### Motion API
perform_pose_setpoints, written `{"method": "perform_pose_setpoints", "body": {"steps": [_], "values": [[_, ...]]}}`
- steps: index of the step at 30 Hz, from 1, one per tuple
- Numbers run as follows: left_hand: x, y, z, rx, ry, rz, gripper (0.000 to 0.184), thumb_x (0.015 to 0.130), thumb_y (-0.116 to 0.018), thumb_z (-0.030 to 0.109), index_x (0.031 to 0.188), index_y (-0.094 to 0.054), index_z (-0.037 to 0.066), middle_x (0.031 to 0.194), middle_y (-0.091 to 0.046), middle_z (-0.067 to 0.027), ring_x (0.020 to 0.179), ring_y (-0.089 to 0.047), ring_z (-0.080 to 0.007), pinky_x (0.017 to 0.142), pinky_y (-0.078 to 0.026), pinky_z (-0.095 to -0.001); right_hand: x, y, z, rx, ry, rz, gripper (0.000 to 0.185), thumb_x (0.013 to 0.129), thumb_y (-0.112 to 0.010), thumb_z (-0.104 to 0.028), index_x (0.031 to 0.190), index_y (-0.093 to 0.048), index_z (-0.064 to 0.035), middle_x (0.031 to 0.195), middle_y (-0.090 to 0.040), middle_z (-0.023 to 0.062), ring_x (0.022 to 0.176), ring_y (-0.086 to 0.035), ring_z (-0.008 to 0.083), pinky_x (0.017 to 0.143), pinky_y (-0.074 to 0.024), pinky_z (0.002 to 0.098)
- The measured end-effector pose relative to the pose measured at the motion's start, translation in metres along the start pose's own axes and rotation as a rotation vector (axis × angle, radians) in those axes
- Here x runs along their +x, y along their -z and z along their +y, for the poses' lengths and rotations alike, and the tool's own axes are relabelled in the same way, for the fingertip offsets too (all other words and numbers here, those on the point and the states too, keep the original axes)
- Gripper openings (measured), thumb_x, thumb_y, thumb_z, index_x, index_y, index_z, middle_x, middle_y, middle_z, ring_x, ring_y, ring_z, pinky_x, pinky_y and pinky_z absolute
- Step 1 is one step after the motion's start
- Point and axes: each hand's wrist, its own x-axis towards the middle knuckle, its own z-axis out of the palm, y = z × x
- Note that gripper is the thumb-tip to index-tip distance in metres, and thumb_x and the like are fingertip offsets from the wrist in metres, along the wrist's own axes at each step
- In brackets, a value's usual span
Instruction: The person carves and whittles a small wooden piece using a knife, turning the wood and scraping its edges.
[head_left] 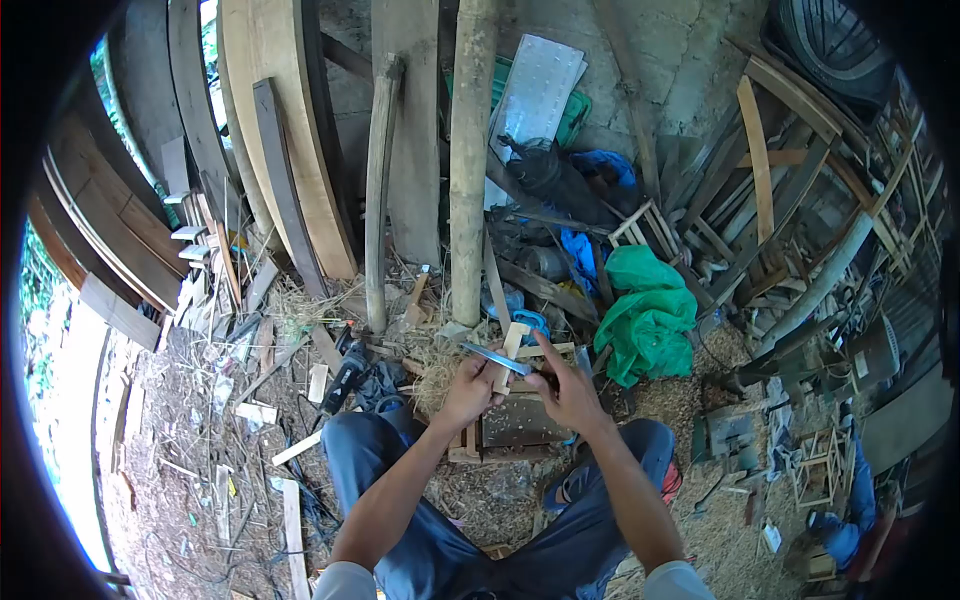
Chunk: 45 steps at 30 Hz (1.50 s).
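Observation:
My left hand point(468, 394) is closed around a short, pale piece of wood point(516, 338), which stands up at a slant in front of my knees. Across the wood lies a narrow, shiny metal blade point(492, 356); whether it is a knife or a chisel I cannot make out. At the blade's right end is my right hand point(572, 396), thumb and fingers closed about it, the index finger stretched forward. Beneath both hands is a low wooden box or block with a dark top point(520, 430), strewn with shavings. The left fingertips are partly hidden behind the wood.
A black power tool point(345, 376) lies left of my knee. A green plastic bag point(648, 315) sits ahead to the right. Long boards point(290, 140) and a bamboo pole point(470, 170) stand upright ahead. Scrap wood and shavings cover the ground; another person's blue-clad leg point(855, 500) shows at right.

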Motion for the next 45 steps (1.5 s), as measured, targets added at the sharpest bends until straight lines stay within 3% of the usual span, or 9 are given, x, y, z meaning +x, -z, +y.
{"method": "perform_pose_setpoints", "body": {"steps": [3, 7, 9, 13, 18, 24, 34, 43, 45], "values": [[0.005, 0.004, -0.017, 0.100, -0.164, 0.010, 0.031, 0.096, -0.043, 0.026, 0.117, -0.052, 0.006, 0.071, -0.053, 0.0007, 0.048, -0.046, -0.0062, 0.041, -0.036, -0.0196, 0.000, -0.007, 0.004, -0.118, -0.027, -0.013, 0.065, 0.086, -0.058, -0.022, 0.141, -0.024, -0.0178, 0.062, -0.057, 0.0151, 0.054, -0.057, 0.0327, 0.050, -0.0415, 0.0422], [0.008, 0.004, -0.020, 0.083, -0.156, 0.056, 0.033, 0.096, -0.042, 0.027, 0.116, -0.052, 0.002, 0.071, -0.055, -0.0013, 0.046, -0.045, -0.0068, 0.042, -0.036, -0.0206, 0.004, -0.004, 0.004, -0.200, -0.008, 0.015, 0.062, 0.086, -0.058, -0.022, 0.140, -0.029, -0.0192, 0.061, -0.057, 0.0145, 0.054, -0.057, 0.0326, 0.050, -0.0417, 0.0423], [0.006, 0.002, -0.022, 0.158, -0.093, 0.004, 0.035, 0.096, -0.041, 0.029, 0.117, -0.053, 0.003, 0.069, -0.054, -0.0013, 0.044, -0.044, -0.0063, 0.041, -0.035, -0.0202, 0.009, -0.011, 0.022, -0.191, 0.152, 0.236, 0.061, 0.084, -0.061, -0.017, 0.138, -0.033, -0.0164, 0.059, -0.053, 0.0147, 0.048, -0.052, 0.0310, 0.048, -0.0390, 0.0374], [0.007, -0.003, -0.031, 0.137, -0.124, 0.046, 0.037, 0.096, -0.041, 0.032, 0.117, -0.054, 0.004, 0.067, -0.054, -0.0013, 0.044, -0.043, -0.0059, 0.040, -0.034, -0.0203, 0.010, -0.003, 0.034, -0.214, -0.013, 0.070, 0.061, 0.083, -0.061, -0.016, 0.138, -0.034, -0.0149, 0.062, -0.054, 0.0149, 0.049, -0.052, 0.0317, 0.048, -0.0396, 0.0376], [0.015, 0.003, -0.032, 0.047, -0.095, 0.047, 0.034, 0.096, -0.042, 0.033, 0.109, -0.057, 0.005, 0.062, -0.050, 0.0006, 0.043, -0.041, -0.0058, 0.038, -0.032, -0.0207, 0.008, -0.014, 0.027, -0.196, 0.125, 0.119, 0.058, 0.087, -0.056, -0.021, 0.139, -0.031, -0.0161, 0.060, -0.057, 0.0144, 0.050, -0.055, 0.0335, 0.050, -0.0418, 0.0409], [0.002, -0.012, -0.023, 0.110, -0.033, 0.066, 0.031, 0.095, -0.043, 0.034, 0.091, -0.056, 0.006, 0.058, -0.047, 0.0015, 0.041, -0.038, -0.0063, 0.037, -0.030, -0.0210, 0.016, -0.003, 0.038, -0.108, -0.029, 0.049, 0.059, 0.084, -0.059, -0.016, 0.137, -0.034, -0.0102, 0.063, -0.055, 0.0146, 0.050, -0.053, 0.0290, 0.051, -0.0414, 0.0338], [0.011, -0.002, -0.036, -0.188, 0.018, 0.007, 0.029, 0.096, -0.041, 0.032, 0.087, -0.054, 0.008, 0.056, -0.041, 0.0024, 0.040, -0.033, -0.0070, 0.037, -0.027, -0.0215, 0.010, -0.010, 0.032, -0.037, 0.082, 0.073, 0.059, 0.086, -0.058, -0.026, 0.137, -0.034, -0.0125, 0.061, -0.057, 0.0146, 0.053, -0.056, 0.0331, 0.050, -0.0423, 0.0387], [0.008, 0.003, -0.039, 0.042, -0.016, 0.022, 0.029, 0.096, -0.040, 0.031, 0.086, -0.053, 0.007, 0.055, -0.042, 0.0026, 0.038, -0.033, -0.0056, 0.035, -0.024, -0.0224, 0.013, -0.007, 0.052, -0.170, 0.128, 0.078, 0.060, 0.083, -0.061, -0.020, 0.136, -0.035, -0.0093, 0.063, -0.057, 0.0145, 0.050, -0.054, 0.0269, 0.051, -0.0427, 0.0337], [0.005, 0.001, -0.041, 0.110, -0.025, 0.080, 0.031, 0.096, -0.041, 0.034, 0.090, -0.056, 0.008, 0.052, -0.040, 0.0027, 0.037, -0.033, -0.0063, 0.034, -0.024, -0.0237, 0.016, -0.007, 0.056, -0.026, -0.016, 0.069, 0.060, 0.083, -0.062, -0.029, 0.136, -0.037, -0.0149, 0.060, -0.058, 0.0134, 0.051, -0.056, 0.0313, 0.048, -0.0415, 0.0384]]}}
